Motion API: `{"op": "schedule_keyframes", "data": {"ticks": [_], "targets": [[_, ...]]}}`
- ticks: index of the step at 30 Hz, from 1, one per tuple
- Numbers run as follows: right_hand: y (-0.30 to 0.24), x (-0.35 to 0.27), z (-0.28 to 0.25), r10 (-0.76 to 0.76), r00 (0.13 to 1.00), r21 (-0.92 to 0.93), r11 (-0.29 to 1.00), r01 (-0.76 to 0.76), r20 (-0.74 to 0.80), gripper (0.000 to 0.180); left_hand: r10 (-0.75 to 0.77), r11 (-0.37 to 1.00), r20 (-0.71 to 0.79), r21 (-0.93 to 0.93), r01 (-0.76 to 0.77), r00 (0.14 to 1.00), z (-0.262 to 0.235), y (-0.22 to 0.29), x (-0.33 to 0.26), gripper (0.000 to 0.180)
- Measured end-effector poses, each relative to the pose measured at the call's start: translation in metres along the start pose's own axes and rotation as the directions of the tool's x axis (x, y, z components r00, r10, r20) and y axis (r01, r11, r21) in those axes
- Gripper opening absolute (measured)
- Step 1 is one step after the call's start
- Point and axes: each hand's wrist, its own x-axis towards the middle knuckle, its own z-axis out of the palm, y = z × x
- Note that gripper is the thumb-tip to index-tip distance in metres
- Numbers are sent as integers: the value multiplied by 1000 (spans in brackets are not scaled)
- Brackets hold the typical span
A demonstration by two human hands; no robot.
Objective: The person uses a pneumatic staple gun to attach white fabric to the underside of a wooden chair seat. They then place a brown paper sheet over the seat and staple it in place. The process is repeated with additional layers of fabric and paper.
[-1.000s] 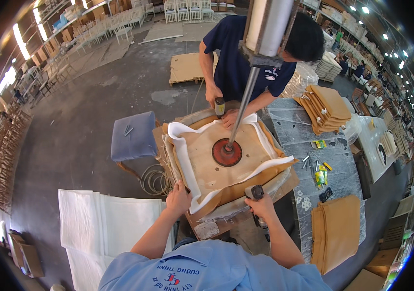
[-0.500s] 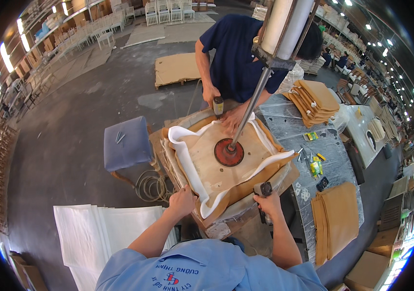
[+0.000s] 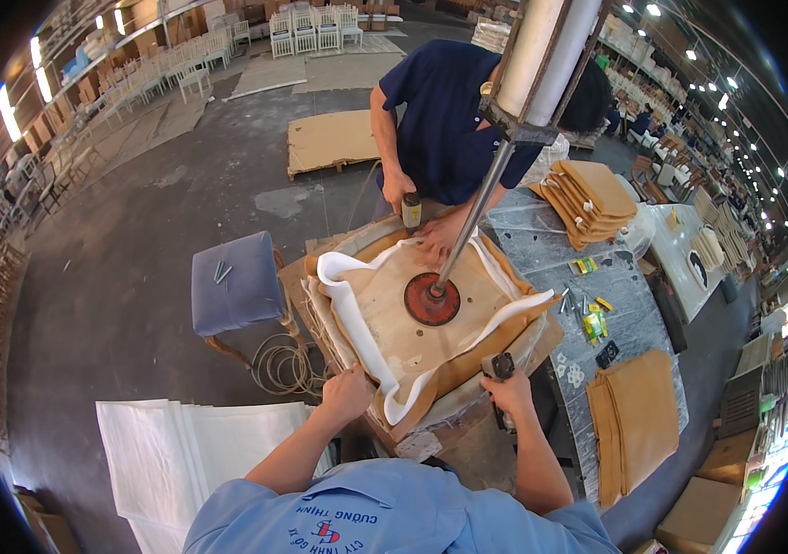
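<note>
A wooden seat panel (image 3: 394, 319) lies in front of me, with white padding (image 3: 353, 319) and tan cover material (image 3: 454, 367) standing up round its edges. A red round press foot (image 3: 432, 299) on a metal rod bears down on its middle. My left hand (image 3: 347, 392) is closed on the cover's edge at the near left corner; its fingertips are partly hidden. In my right hand (image 3: 511, 397) is a staple gun (image 3: 498, 367), held beside the near right edge, apart from the panel. Across from me, a co-worker holds another staple gun (image 3: 412, 210) at the far edge, other hand flat on the panel.
A blue padded stool (image 3: 238, 284) with staple strips stands at left, near a coiled hose (image 3: 285, 365). White sheets (image 3: 181, 452) lie at lower left. On the right-hand table (image 3: 551, 249) are folded tan covers (image 3: 634, 415), small yellow-green boxes (image 3: 594, 323) and a dark phone-like object (image 3: 607, 354).
The whole view has shifted slightly, so the panel sits a little lower in the picture. Both my hands keep their places beside it, and so does the co-worker's staple gun.
</note>
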Motion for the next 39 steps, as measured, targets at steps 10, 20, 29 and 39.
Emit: {"op": "schedule_keyframes", "data": {"ticks": [10,20,29,39], "targets": [[7,-1,1,14,999,-15,1000,-14,-42,60,26,999,-42,-27,-27,999,4,3,-5,55],[-8,-5,-5,-99,981,-51,994,91,-168,56,115,993,-89,-11,-117,989,18,-1,-14,48],[-17,-77,-22,-6,1000,480,877,4,2,32,351,930,-191,-40,-364,917,45,10,-27,47],[-6,-135,23,-108,980,486,874,13,167,60,580,787,-113,-174,-591,806,56,68,-9,44]]}}
